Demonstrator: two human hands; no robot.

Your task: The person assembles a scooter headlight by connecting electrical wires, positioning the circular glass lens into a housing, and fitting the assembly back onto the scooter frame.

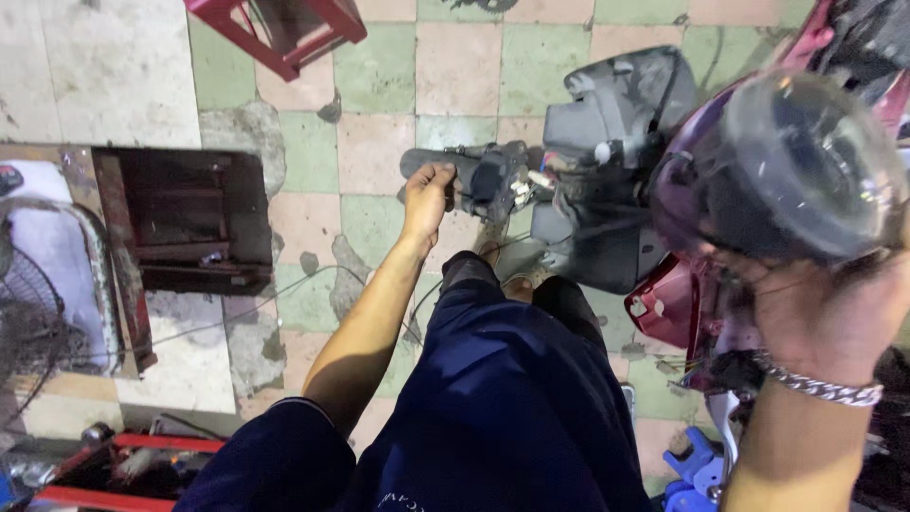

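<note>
My left hand (427, 194) grips the black grip of a motorbike handlebar (474, 171), beside its switch housing. My right hand (829, 303), with a silver chain bracelet at the wrist, holds up a dark red headlight unit (777, 171) with a clear round lens, close to the camera. The motorbike's stripped grey front panels (616, 104) lie between the two hands. My dark blue trousers and shirt fill the lower middle of the view.
The floor is green and pink tiles. A dark rusty metal box (190, 218) sits at the left, a fan grille (28, 313) at the far left, a red stool (284, 28) at the top, red tool tray (114, 465) bottom left, blue object (692, 465) bottom right.
</note>
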